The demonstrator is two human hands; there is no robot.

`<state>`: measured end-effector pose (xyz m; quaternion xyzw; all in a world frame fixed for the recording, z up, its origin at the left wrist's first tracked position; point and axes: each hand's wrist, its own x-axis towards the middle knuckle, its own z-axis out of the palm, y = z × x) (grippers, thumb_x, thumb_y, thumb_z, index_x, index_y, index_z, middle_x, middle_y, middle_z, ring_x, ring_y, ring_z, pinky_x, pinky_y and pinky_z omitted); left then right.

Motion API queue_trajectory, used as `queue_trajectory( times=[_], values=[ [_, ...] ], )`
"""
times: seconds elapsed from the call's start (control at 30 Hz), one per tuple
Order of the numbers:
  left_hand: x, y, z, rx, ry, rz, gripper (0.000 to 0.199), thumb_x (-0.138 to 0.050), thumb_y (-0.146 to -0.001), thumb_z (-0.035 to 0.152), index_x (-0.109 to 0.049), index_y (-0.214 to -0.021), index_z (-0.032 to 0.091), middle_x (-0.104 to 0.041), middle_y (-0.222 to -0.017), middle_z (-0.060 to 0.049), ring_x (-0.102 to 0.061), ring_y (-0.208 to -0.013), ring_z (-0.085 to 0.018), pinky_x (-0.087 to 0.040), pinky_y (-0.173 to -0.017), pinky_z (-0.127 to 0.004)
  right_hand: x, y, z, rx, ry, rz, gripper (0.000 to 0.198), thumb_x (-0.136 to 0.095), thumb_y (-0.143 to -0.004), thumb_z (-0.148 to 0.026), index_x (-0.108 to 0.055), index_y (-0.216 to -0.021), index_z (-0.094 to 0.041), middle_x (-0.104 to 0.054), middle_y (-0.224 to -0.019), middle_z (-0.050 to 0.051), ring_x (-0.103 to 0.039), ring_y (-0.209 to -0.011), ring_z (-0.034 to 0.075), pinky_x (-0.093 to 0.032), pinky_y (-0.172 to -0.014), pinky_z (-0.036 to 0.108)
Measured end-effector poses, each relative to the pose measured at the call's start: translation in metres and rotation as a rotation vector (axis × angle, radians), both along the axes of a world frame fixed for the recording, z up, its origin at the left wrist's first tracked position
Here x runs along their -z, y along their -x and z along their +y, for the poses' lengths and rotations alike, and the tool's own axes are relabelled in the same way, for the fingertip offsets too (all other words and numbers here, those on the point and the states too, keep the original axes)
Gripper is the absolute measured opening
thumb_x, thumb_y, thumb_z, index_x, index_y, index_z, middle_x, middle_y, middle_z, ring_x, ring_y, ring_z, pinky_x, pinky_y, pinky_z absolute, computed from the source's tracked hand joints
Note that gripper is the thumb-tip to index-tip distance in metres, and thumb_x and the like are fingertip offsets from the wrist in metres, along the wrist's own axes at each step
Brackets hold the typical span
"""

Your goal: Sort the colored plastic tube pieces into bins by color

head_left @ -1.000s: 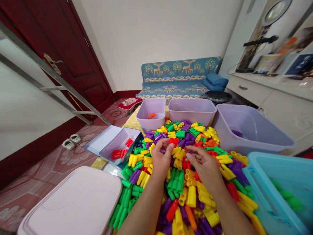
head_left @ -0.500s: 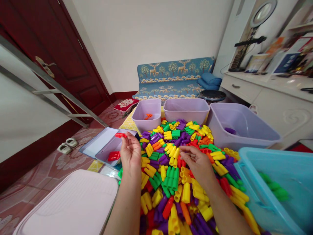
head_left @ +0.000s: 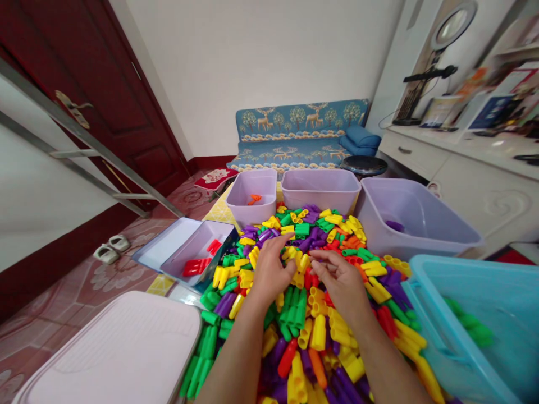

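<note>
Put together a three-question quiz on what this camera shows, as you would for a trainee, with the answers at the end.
1. True or false: the left hand and the right hand are both over the pile of coloured pieces.

2. Pick one: which colour shows inside the blue tub at the right?
A. red
B. green
C. orange

3. Fill the gap: the open box to the left of the pile has its lid folded back and holds ____ plastic pieces.

Key:
1. True
2. B
3. red
</note>
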<state>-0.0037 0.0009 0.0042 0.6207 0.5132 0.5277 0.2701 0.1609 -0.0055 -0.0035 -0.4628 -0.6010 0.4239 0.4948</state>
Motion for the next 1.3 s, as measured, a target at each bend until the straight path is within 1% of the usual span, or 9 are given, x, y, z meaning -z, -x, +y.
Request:
queue_trajectory(
  times=[0.07,0.13,0.23,0.4,0.5,0.63,0.93,1.17,1.3],
  values=[
    [0.001,-0.009,-0.003,0.009,-0.027,0.205,0.054,-0.059,-0.065,0.002,-0.066,-0.114,0.023,-0.065,-0.117,-0.007,-0.056,-0.113,-0.026,-0.039,-0.103,-0.043,0.001,-0.001,0.001,0.006,-0.008,-0.002,0.03,-0.06,-0.083,-0.037,-0.064,-0.105,-0.018,-0.069,-0.092,0.007,-0.067,-0.072,0.018,-0.053,-0.067,0.03],
    [0.001,-0.013,-0.004,0.018,-0.044,0.232,0.051,-0.056,-0.066,0.001,-0.068,-0.111,0.021,-0.065,-0.113,-0.008,-0.058,-0.108,-0.025,-0.042,-0.1,-0.041,0.002,-0.002,0.001,0.002,-0.012,-0.029,0.032,-0.059,-0.083,-0.035,-0.063,-0.109,-0.017,-0.068,-0.088,0.007,-0.065,-0.07,0.017,-0.053,-0.066,0.029],
    [0.003,-0.013,-0.005,0.047,-0.054,0.095,0.043,-0.057,-0.069,0.002,-0.069,-0.106,0.02,-0.065,-0.108,-0.008,-0.059,-0.102,-0.022,-0.048,-0.09,-0.035,0.001,-0.001,0.0,-0.012,-0.028,-0.117,0.039,-0.058,-0.083,-0.031,-0.06,-0.119,-0.018,-0.067,-0.089,0.006,-0.061,-0.066,0.015,-0.051,-0.062,0.029],
    [0.01,-0.01,0.0,0.066,0.065,-0.293,0.02,-0.065,-0.074,0.017,-0.07,-0.094,0.017,-0.068,-0.094,-0.007,-0.062,-0.085,-0.019,-0.05,-0.07,-0.026,-0.001,0.002,-0.002,-0.026,-0.035,-0.201,0.049,-0.057,-0.082,-0.026,-0.053,-0.13,-0.017,-0.066,-0.088,0.006,-0.059,-0.064,0.015,-0.049,-0.058,0.028],
    [0.01,-0.009,0.002,0.077,0.099,-0.506,0.019,-0.071,-0.07,0.02,-0.069,-0.088,0.016,-0.07,-0.088,-0.005,-0.064,-0.08,-0.016,-0.051,-0.073,-0.026,0.0,0.003,-0.002,-0.021,-0.036,-0.197,0.046,-0.057,-0.082,-0.027,-0.055,-0.127,-0.016,-0.063,-0.081,0.005,-0.058,-0.062,0.015,-0.048,-0.055,0.028],
    [0.008,-0.006,0.002,0.081,0.109,-0.576,0.019,-0.073,-0.069,0.024,-0.069,-0.086,0.015,-0.07,-0.081,-0.004,-0.064,-0.073,-0.014,-0.05,-0.069,-0.023,0.001,0.003,-0.001,-0.039,-0.062,-0.224,0.039,-0.057,-0.082,-0.028,-0.061,-0.119,-0.019,-0.062,-0.081,0.005,-0.058,-0.064,0.016,-0.046,-0.053,0.027],
    [0.012,-0.01,0.0,0.084,0.137,-0.212,0.025,-0.069,-0.075,0.025,-0.071,-0.098,0.016,-0.071,-0.1,-0.008,-0.064,-0.092,-0.022,-0.051,-0.078,-0.029,0.004,0.005,0.002,0.034,-0.012,-0.163,0.04,-0.059,-0.078,-0.029,-0.061,-0.115,-0.015,-0.065,-0.085,0.006,-0.06,-0.062,0.015,-0.05,-0.056,0.028],
    [0.016,-0.007,0.006,-0.077,0.156,-0.581,0.035,-0.072,-0.072,0.035,-0.062,-0.098,0.014,-0.066,-0.079,-0.003,-0.062,-0.067,-0.014,-0.051,-0.055,-0.021,-0.008,-0.006,0.004,0.022,-0.069,-0.262,0.021,-0.054,-0.083,-0.033,-0.067,-0.092,-0.02,-0.066,-0.091,0.005,-0.065,-0.07,0.016,-0.053,-0.063,0.029],
    [0.015,-0.006,0.006,-0.049,0.143,-0.602,0.04,-0.07,-0.074,0.035,-0.06,-0.108,0.016,-0.054,-0.066,0.004,-0.056,-0.06,-0.01,-0.053,-0.055,-0.021,-0.016,-0.007,0.005,-0.034,0.034,-0.266,0.015,-0.053,-0.083,-0.031,-0.062,-0.089,-0.02,-0.064,-0.073,0.0,-0.064,-0.059,0.015,-0.052,-0.058,0.028]
  ],
)
